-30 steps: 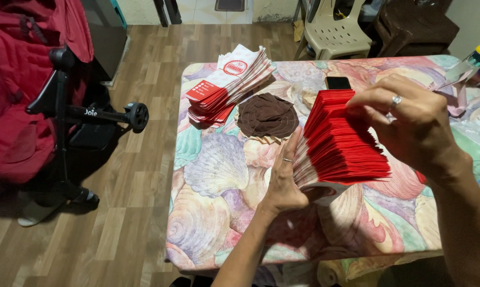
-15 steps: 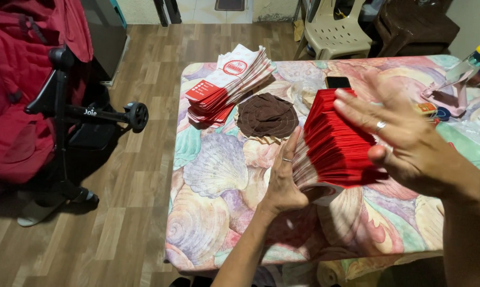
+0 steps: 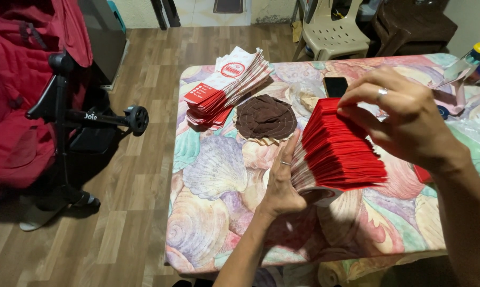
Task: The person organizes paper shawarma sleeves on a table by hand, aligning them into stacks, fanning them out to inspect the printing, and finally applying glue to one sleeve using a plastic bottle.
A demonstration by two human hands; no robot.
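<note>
You had the thick stack of red paper sleeves [image 3: 338, 146] standing fanned on the worktop [image 3: 219, 175], and it is the landmark for everything below. Your left hand [image 3: 280, 183] stood at the left end of the stack, palm pressed flat against the paper edges, fingers straight and together; it propped the stack more than it gripped it. Your right hand [image 3: 405, 125] lay over the top right of the stack, and its grip was bent down onto the upper sleeves, fingertips pressed on them. I could not tell whether it pinched one single sleeve or only rested on several.

I judged the stack light for its size, but loose. Each sleeve looked thin, soft and smooth, so the sheets would slide on each other and the fan could spill if only one side was held. The better hold would be on both ends together, squeezing the block between the palms, and not by the top sheets. The paper edges would bend easily.

Behind the stack, to the left, lay a round pile of brown paper pieces [image 3: 265, 117], and farther behind that a second fanned pile of white and red sleeves [image 3: 226, 85]. Just behind the stack lay a dark phone [image 3: 335, 86]. Well to the left, off the worktop, stood a red stroller [image 3: 32, 106] on the wooden floor [image 3: 144, 159].
</note>
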